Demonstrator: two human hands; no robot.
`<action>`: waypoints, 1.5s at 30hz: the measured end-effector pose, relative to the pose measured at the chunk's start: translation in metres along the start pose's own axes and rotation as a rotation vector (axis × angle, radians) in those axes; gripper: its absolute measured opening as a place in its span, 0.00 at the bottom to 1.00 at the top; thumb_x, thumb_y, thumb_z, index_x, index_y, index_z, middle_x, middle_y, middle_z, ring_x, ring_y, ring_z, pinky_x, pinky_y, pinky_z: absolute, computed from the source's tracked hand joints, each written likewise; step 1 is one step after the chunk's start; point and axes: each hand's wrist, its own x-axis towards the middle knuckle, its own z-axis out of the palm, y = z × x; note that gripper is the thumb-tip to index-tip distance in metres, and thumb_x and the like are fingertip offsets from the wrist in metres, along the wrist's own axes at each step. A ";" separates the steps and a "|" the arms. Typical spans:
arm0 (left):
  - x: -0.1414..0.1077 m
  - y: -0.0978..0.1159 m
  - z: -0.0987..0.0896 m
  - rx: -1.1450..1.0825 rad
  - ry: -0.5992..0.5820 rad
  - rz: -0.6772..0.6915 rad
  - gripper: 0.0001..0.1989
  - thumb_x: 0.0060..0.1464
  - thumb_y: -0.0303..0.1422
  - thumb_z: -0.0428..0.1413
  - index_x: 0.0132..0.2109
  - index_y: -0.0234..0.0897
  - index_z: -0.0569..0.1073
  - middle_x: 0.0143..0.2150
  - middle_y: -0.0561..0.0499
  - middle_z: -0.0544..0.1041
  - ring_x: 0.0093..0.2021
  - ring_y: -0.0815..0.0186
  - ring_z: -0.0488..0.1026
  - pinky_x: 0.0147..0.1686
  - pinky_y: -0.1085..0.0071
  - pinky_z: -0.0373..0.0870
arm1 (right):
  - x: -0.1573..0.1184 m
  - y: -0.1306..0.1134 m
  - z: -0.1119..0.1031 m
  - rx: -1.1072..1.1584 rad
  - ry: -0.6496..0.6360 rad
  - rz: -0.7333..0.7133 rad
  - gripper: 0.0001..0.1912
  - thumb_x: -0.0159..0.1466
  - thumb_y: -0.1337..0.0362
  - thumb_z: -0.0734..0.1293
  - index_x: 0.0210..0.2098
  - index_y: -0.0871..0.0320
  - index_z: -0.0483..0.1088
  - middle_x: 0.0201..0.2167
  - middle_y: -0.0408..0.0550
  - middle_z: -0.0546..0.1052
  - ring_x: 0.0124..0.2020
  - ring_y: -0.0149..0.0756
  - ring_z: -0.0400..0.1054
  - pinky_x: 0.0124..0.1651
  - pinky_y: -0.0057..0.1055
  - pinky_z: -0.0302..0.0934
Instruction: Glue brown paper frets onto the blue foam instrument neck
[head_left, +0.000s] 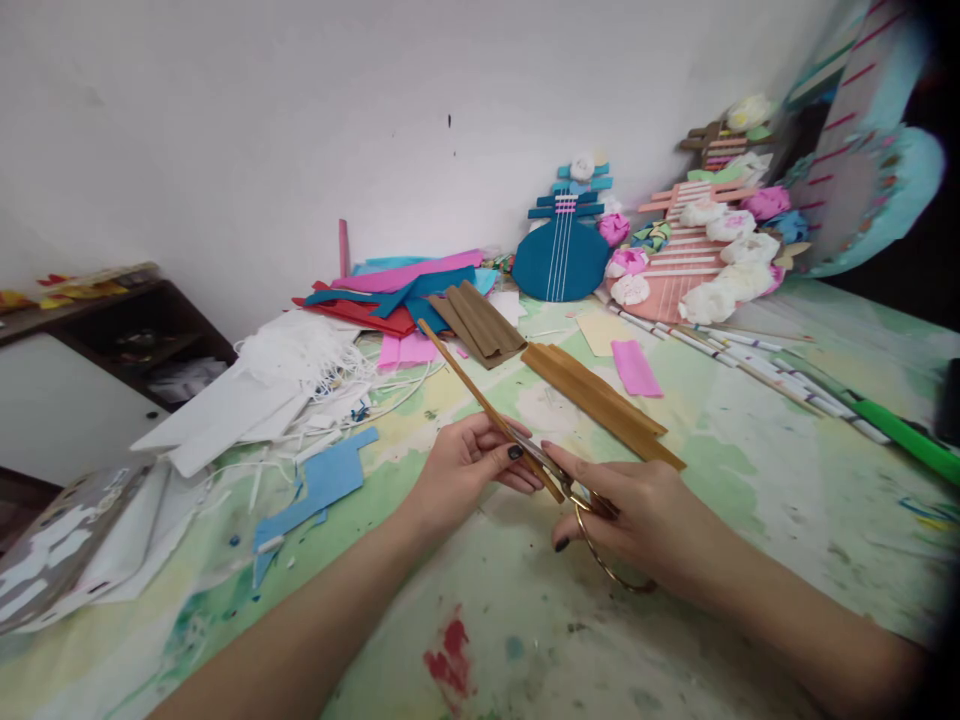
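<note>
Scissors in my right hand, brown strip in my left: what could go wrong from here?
The thumb of your left hand sits close to the blades of the scissors, so a closing cut might nip it. The brown strip is long and narrow, held toward its lower end, so its free upper part might swing and spoil the cut. The red stain on the table may be wet or dry, I can't tell; dropped paper could pick up colour.
</note>
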 end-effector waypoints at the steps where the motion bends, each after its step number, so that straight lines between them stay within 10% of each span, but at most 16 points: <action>1: 0.000 0.000 0.000 0.000 0.003 0.002 0.12 0.51 0.33 0.60 0.39 0.30 0.70 0.29 0.45 0.79 0.29 0.62 0.78 0.30 0.70 0.76 | 0.000 -0.001 0.000 0.004 0.010 0.000 0.29 0.57 0.60 0.71 0.57 0.60 0.66 0.22 0.42 0.73 0.17 0.25 0.61 0.22 0.21 0.53; 32: -0.001 -0.006 0.004 -0.003 0.008 -0.042 0.15 0.48 0.35 0.62 0.41 0.30 0.72 0.30 0.45 0.80 0.33 0.59 0.79 0.35 0.65 0.77 | -0.003 0.001 0.015 -0.125 0.133 -0.014 0.27 0.59 0.57 0.68 0.55 0.62 0.68 0.23 0.48 0.77 0.19 0.30 0.67 0.23 0.24 0.59; 45: -0.003 0.000 0.005 0.124 -0.020 -0.106 0.10 0.43 0.25 0.54 0.37 0.31 0.72 0.26 0.49 0.76 0.27 0.64 0.76 0.28 0.71 0.73 | 0.009 0.003 -0.010 0.175 0.185 0.323 0.20 0.59 0.51 0.66 0.40 0.61 0.76 0.13 0.38 0.61 0.17 0.26 0.51 0.19 0.23 0.49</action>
